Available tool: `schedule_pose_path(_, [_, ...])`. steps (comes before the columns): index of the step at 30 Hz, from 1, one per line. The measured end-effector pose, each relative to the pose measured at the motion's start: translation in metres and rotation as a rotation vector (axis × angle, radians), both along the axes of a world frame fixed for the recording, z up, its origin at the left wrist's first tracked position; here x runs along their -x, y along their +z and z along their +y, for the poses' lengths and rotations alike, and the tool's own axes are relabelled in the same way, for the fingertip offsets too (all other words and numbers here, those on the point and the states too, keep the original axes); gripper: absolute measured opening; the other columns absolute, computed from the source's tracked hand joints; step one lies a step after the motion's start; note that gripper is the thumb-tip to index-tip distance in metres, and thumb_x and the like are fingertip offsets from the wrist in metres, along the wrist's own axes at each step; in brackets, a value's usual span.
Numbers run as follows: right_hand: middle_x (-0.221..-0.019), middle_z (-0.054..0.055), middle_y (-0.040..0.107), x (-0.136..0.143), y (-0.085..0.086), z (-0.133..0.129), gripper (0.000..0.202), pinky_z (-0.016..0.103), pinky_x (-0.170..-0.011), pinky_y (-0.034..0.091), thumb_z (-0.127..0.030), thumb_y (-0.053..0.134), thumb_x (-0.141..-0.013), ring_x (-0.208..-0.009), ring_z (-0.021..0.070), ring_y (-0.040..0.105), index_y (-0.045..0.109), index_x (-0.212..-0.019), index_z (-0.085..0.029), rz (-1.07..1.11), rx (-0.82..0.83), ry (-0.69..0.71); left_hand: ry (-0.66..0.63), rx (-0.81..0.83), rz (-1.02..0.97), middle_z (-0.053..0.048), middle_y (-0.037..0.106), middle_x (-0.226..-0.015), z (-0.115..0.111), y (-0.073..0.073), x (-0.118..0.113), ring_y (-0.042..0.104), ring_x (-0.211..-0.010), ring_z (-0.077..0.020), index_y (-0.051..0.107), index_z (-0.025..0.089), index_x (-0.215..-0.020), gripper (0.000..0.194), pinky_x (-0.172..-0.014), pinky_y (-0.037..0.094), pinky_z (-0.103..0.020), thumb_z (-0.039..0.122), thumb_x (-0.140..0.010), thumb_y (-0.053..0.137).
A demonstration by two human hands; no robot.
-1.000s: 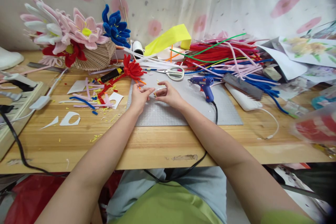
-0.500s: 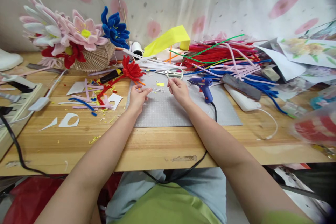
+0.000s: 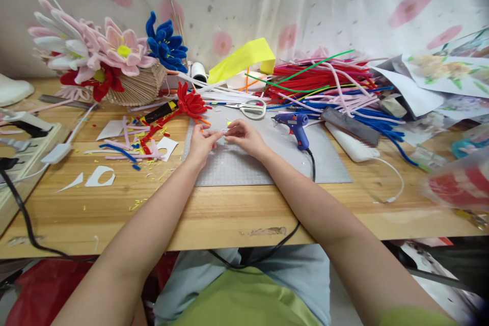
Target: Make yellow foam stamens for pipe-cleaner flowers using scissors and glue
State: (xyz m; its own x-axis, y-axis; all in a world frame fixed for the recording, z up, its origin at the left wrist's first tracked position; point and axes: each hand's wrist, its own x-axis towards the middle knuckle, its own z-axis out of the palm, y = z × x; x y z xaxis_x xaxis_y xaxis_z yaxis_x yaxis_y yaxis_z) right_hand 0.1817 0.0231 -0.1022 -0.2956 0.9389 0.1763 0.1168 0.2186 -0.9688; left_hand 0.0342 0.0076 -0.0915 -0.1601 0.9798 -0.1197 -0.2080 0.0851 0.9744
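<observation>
My left hand (image 3: 202, 144) hovers over the left part of the grey cutting mat (image 3: 244, 173), thumb and fingers pinched together. Fingertip to fingertip with it, my right hand (image 3: 246, 137) is also pinched. Something thin and pale seems to be between them, too small to name. Fingers cover most of the white thread-like bits on the mat, and only a sliver of a yellow piece (image 3: 229, 124) shows. Behind my right hand lie scissors (image 3: 253, 109) with pale handles. A blue glue gun (image 3: 294, 125) rests on the mat to the right.
A red fuzzy flower (image 3: 190, 101) and pipe cleaner scraps (image 3: 126, 150) lie left of the mat. Finished fuzzy flowers (image 3: 124, 51) stand at back left. Bundled pipe cleaners (image 3: 305, 79) and a yellow sheet (image 3: 240, 61) are behind. The glue gun's cord (image 3: 314, 163) runs toward the front edge.
My right hand has moved left to meet my left hand's fingertips, now covering the white bits and most of the yellow piece. My left hand has barely moved.
</observation>
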Motion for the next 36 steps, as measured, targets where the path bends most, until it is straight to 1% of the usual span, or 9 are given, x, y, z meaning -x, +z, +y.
schedule_pose_path(3, [-0.074, -0.004, 0.065, 0.005, -0.002, -0.002, 0.038, 0.028, -0.073, 0.049, -0.024, 0.07, -0.062, -0.071, 0.0125, 0.063, 0.045, -0.091, -0.023, -0.02, 0.043, 0.029, -0.04, -0.005, 0.006, 0.008, 0.058, -0.059, -0.001, 0.0, -0.001, 0.047, -0.042, -0.0055, 0.038, 0.02, -0.088, 0.053, -0.042, 0.03, -0.018, 0.019, -0.052, 0.077])
schedule_pose_path(8, [-0.062, -0.008, 0.06, 0.008, 0.0, -0.004, 0.034, 0.025, -0.064, 0.045, -0.019, 0.069, -0.062, -0.061, 0.0106, 0.059, 0.041, -0.08, -0.022, -0.074, 0.026, -0.053, -0.052, -0.008, 0.02, 0.005, 0.06, -0.062, -0.003, 0.002, -0.002, 0.047, -0.044, -0.006, 0.04, 0.019, -0.09, 0.055, -0.042, 0.03, -0.018, 0.019, -0.05, 0.077])
schedule_pose_path(12, [-0.06, -0.008, 0.06, 0.007, 0.001, -0.003, 0.04, 0.023, -0.058, 0.042, -0.021, 0.075, -0.058, -0.057, 0.0107, 0.058, 0.04, -0.078, -0.022, -0.099, 0.052, -0.113, -0.006, -0.039, -0.044, 0.0, 0.064, -0.071, -0.004, 0.004, -0.001, 0.055, -0.058, -0.0098, 0.042, 0.019, -0.093, 0.05, -0.043, 0.032, -0.018, 0.024, -0.053, 0.073])
schedule_pose_path(14, [-0.061, -0.008, 0.062, 0.006, 0.001, -0.003, 0.041, 0.024, -0.058, 0.043, -0.021, 0.076, -0.058, -0.057, 0.0111, 0.058, 0.041, -0.078, -0.022, -0.108, 0.068, -0.126, 0.024, -0.043, -0.069, -0.001, 0.065, -0.074, -0.003, 0.004, -0.001, 0.055, -0.062, -0.0106, 0.042, 0.02, -0.092, 0.047, -0.043, 0.033, -0.018, 0.025, -0.054, 0.071])
schedule_pose_path(21, [-0.072, -0.001, 0.068, 0.0, -0.003, 0.003, 0.018, 0.027, -0.068, 0.048, -0.019, 0.068, -0.068, -0.068, 0.0126, 0.064, 0.055, -0.081, -0.019, -0.087, 0.143, -0.093, 0.139, -0.061, -0.12, 0.001, 0.064, -0.072, 0.0, 0.003, 0.002, 0.052, -0.062, -0.0098, 0.042, 0.021, -0.088, 0.039, -0.044, 0.034, -0.017, 0.019, -0.057, 0.065])
schedule_pose_path(26, [-0.067, -0.004, 0.066, -0.007, 0.0, 0.005, 0.026, 0.029, -0.068, 0.049, -0.02, 0.072, -0.064, -0.065, 0.0131, 0.063, 0.05, -0.079, -0.021, -0.166, 0.112, -0.175, 0.251, -0.127, -0.045, 0.001, 0.062, -0.071, 0.002, 0.006, 0.007, 0.057, -0.065, -0.0103, 0.041, 0.022, -0.087, 0.031, -0.042, 0.031, -0.017, 0.014, -0.062, 0.059])
schedule_pose_path(28, [-0.065, -0.005, 0.065, -0.008, 0.002, 0.004, 0.034, 0.03, -0.067, 0.049, -0.023, 0.076, -0.06, -0.065, 0.0143, 0.063, 0.046, -0.077, -0.021, -0.215, 0.111, -0.224, 0.236, -0.15, -0.005, 0.001, 0.062, -0.072, 0.002, 0.005, 0.007, 0.059, -0.068, -0.0105, 0.041, 0.022, -0.087, 0.03, -0.043, 0.031, -0.017, 0.012, -0.063, 0.057])
schedule_pose_path(31, [-0.063, -0.004, 0.063, -0.01, 0.004, 0.002, 0.04, 0.032, -0.067, 0.049, -0.026, 0.079, -0.056, -0.064, 0.0156, 0.063, 0.045, -0.076, -0.022, -0.265, 0.108, -0.249, 0.154, -0.191, 0.066, 0.001, 0.062, -0.075, 0.001, 0.001, 0.006, 0.06, -0.071, -0.0109, 0.042, 0.022, -0.088, 0.03, -0.044, 0.031, -0.017, 0.012, -0.064, 0.057])
schedule_pose_path(36, [-0.066, -0.003, 0.066, -0.008, 0.005, 0.001, 0.029, 0.029, -0.067, 0.048, -0.018, 0.073, -0.063, -0.064, 0.0134, 0.063, 0.048, -0.077, -0.02, -0.251, 0.119, -0.149, -0.035, -0.256, 0.22, 0.001, 0.063, -0.081, -0.002, -0.008, 0.001, 0.053, -0.065, -0.0091, 0.046, 0.022, -0.089, 0.034, -0.048, 0.034, -0.018, 0.017, -0.062, 0.065])
